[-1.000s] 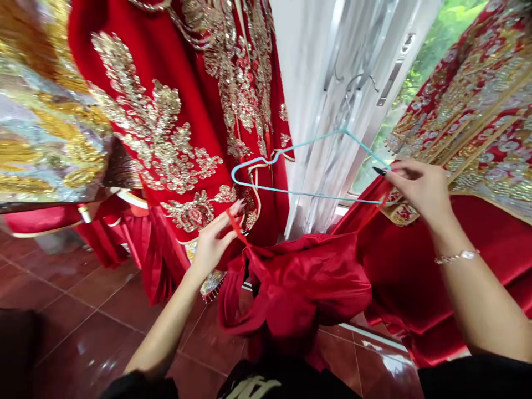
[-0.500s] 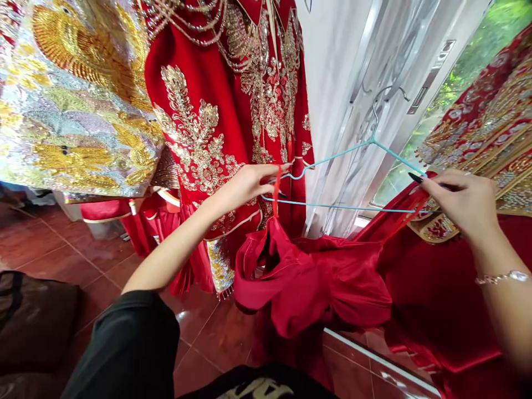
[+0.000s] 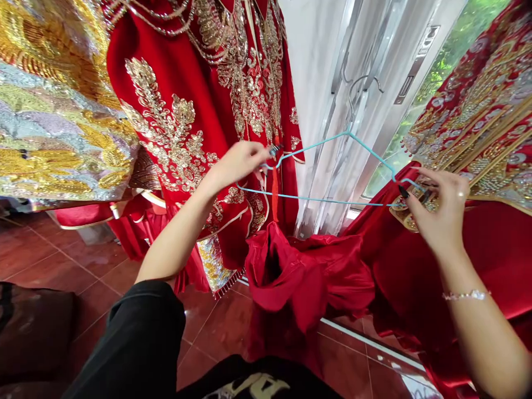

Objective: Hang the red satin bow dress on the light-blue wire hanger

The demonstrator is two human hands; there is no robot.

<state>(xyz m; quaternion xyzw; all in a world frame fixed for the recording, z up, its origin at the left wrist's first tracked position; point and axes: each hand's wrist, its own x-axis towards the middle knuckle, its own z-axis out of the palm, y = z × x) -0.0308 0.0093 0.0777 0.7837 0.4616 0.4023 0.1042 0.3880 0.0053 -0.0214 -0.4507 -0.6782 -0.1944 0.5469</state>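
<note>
Holding pale-blue wire hanger (image 3: 316, 200) in left hand (image 3: 236, 165), right hand (image 3: 440, 208); black shirt lettering (image 3: 249, 387) unreadable.

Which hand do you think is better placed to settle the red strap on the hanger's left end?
Probably the left hand: it is at that end, above the red strap, with the right hand at the far end of the hanger.

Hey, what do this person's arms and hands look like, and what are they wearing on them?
The left hand is bare, and its forearm runs back into a black sleeve. The right hand has a long, pointed black fingernail, and a thin, silvery chain bracelet circles its wrist.
</note>
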